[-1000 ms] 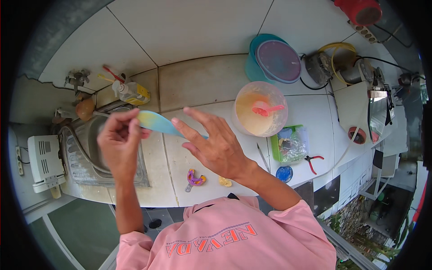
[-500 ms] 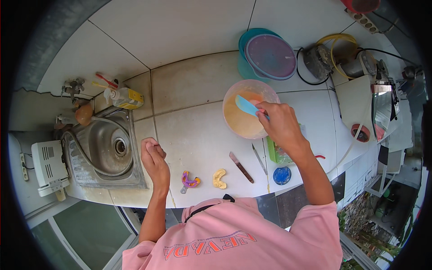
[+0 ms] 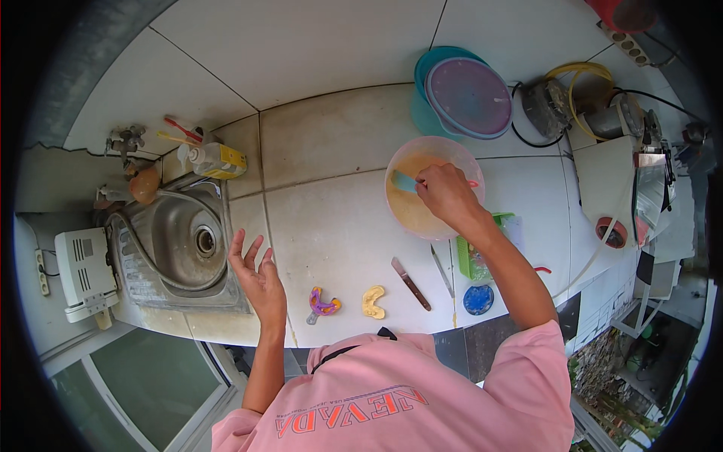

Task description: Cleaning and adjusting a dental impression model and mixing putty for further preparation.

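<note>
My right hand [image 3: 449,197] is closed round a light-blue spatula [image 3: 404,181], its blade dipped into the tan powder in a translucent pink bowl [image 3: 476,169]. A small red tip pokes out behind that hand. Nothing is in my left hand [image 3: 260,282], raised with fingers apart between the sink and the bowl. At the counter's front edge lie a purple-and-orange dental impression tray [image 3: 324,304] and a cream, horseshoe-shaped dental cast [image 3: 373,302]. Right of them are a knife [image 3: 411,284] with a brown handle and a slim metal tool [image 3: 442,270].
A steel sink [image 3: 169,226] with a hose is at left, a pump bottle [image 3: 218,161] behind it. Teal tub with purple lid [image 3: 468,98] stands behind the bowl. Near my right forearm are a green basket [image 3: 467,260] and blue round object [image 3: 478,300]. Machines [image 3: 546,108] and cables occupy the right.
My right hand has lowered the spatula's blade into the powder. My left hand has opened from a loosely closed pose. The whole view has shifted slightly.
</note>
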### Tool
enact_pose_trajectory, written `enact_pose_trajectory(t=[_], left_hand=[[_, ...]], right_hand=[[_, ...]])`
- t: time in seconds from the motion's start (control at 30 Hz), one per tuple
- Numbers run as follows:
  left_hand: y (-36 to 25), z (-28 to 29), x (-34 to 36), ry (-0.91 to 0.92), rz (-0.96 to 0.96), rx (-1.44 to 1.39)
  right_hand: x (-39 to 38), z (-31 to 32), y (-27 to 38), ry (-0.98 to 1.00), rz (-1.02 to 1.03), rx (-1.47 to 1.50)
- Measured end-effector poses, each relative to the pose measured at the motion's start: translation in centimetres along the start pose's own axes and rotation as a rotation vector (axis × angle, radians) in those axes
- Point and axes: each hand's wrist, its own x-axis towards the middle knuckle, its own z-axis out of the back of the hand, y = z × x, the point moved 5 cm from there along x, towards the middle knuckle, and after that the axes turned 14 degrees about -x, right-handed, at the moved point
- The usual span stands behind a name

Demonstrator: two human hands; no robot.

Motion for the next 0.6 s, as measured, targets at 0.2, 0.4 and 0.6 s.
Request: enact_pose_trajectory(t=[0.2,0.4,0.6], left_hand=[[-0.7,-0.4,0.0,-0.015,-0.069,-0.071],[-1.3,-2.5,-0.1,0.109,0.061,-0.516],[-2.1,-7.5,-0.6,0.308,0.428,-1.186]], right_hand=[[-1.4,1.7,0.7,-0.021,-0.018,0.129],[-4.9,5.4,1.1,-0.080,-0.090,0.241],[-9.2,9.6,4.0,-0.088,-0.112,0.274]])
